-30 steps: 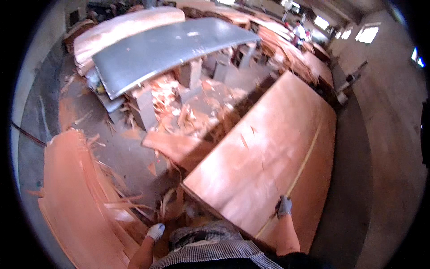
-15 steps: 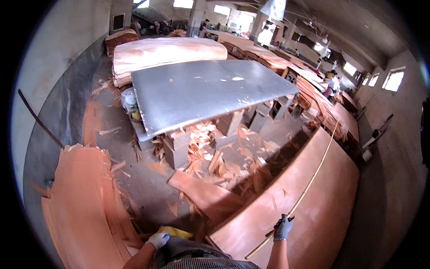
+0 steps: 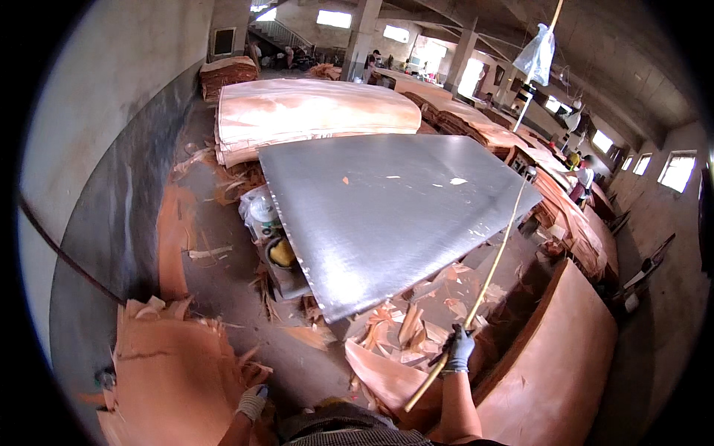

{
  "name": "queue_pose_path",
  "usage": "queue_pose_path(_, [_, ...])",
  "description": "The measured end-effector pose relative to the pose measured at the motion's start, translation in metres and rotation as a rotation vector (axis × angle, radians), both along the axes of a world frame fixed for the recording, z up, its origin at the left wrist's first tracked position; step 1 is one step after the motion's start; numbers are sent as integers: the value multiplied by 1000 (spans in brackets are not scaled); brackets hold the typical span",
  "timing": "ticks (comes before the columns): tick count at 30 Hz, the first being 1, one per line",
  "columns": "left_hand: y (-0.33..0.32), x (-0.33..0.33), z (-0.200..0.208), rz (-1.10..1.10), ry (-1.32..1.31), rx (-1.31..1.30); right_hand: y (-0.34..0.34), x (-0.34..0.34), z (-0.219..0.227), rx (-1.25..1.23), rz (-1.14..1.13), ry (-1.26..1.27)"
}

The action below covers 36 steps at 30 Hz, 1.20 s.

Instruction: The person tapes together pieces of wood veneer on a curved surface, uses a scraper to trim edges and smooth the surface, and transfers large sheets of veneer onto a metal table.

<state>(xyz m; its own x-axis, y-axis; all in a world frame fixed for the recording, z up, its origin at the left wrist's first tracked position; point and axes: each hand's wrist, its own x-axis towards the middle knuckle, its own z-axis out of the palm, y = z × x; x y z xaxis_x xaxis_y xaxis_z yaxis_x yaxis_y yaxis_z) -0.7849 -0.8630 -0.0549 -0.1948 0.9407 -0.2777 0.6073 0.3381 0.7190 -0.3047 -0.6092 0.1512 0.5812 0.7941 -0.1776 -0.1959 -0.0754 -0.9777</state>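
Note:
My right hand (image 3: 459,349), in a grey glove, grips a long thin yellowish stick (image 3: 491,271) that slants up and away toward the far right corner of a large grey metal table (image 3: 387,208). My left hand (image 3: 253,402), in a light glove, hangs low near the bottom edge beside a stack of orange-brown wood veneer sheets (image 3: 175,372); it looks closed, with nothing clearly in it. A large veneer sheet (image 3: 554,372) lies to my right.
Veneer scraps (image 3: 409,327) litter the floor under the table's near edge. A tall veneer stack (image 3: 312,111) sits behind the table. A grey wall (image 3: 97,171) runs along the left. People work at the far right (image 3: 580,175). A plastic bag (image 3: 537,53) hangs overhead.
My view has swung up and left, from the big veneer sheet to the metal table. The stick has lifted off the sheet and now points up across the table's corner.

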Motion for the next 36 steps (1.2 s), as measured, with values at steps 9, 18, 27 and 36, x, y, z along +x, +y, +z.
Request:
queue_pose_path(9, [271, -48, 127, -241, -873, 73, 126, -303, -71, -147, 600, -79])
queue_pose_path(18, [377, -275, 206, -270, -5, -180, 302, -451, -75, -188, 492, 211])
queue_pose_path(27, [492, -499, 179, -145, 49, -47, 478, -646, -78, -122, 366, 158])
queue_pose_path(36, [680, -744, 220, -12, -229, -11, 650, -908, 27, 150, 534, 62])
